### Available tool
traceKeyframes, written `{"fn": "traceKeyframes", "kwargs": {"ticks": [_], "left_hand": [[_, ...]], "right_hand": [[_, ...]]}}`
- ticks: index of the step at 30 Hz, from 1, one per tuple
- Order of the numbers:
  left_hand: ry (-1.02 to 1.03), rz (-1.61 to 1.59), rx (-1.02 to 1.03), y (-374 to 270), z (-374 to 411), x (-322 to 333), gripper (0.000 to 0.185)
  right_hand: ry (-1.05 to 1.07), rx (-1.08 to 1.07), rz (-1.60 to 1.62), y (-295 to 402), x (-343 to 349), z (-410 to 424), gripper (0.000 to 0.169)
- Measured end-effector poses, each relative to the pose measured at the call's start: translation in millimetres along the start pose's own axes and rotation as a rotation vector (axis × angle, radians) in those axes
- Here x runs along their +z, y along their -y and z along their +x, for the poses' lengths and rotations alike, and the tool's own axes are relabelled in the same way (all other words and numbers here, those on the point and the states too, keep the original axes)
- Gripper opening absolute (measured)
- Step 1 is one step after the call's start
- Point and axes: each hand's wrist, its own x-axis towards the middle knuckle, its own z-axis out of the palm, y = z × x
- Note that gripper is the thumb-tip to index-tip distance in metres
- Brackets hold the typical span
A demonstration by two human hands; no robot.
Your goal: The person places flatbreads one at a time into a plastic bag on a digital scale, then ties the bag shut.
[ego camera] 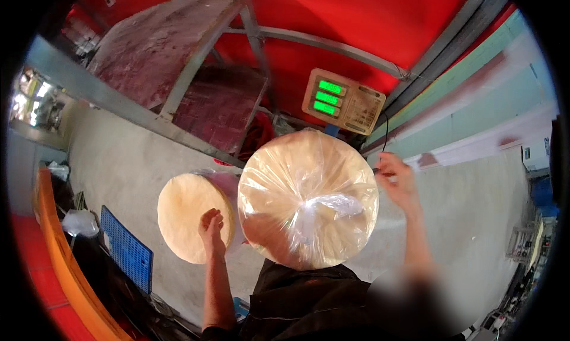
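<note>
Directly before me is a large round bundle (271, 185) of pale, disc-shaped goods, perhaps flatbread, in a clear plastic bag (307, 238). The bag's mouth is gathered into a twist (334, 204) on top. To its left stands a second pale round stack (178, 216), its top face bare. My left hand (211, 225) is over this stack with loosely curled fingers and nothing visible in it; contact is unclear. Just past the bundle's right edge is my right hand (396, 178), its fingers bent beside a small dark thing that I cannot make out.
Behind the bundle a scale display (343, 101) shows lit green readouts, with a black cable (386, 134) hanging from it. A metal-framed rack (202, 58) with dusty boards rises at the back left. A blue plastic grid (127, 249) and an orange edge (67, 265) lie left.
</note>
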Motion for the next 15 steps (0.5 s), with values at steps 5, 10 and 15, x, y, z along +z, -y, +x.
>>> {"fn": "traceKeyframes", "kwargs": {"ticks": [5,10,15], "left_hand": [[0.265,0.142,0.236,-37,1,74,0.019],[0.687,0.489,0.691,-45,-17,124,0.036],[0.496,0.413,0.712,-35,10,113,0.035]], "right_hand": [[0.119,0.036,0.006,-2,50,-38,0.031],[0.036,-0.298,0.071,-10,117,-40,0.033],[0.148,-0.165,-0.096,-10,117,-34,0.03]]}}
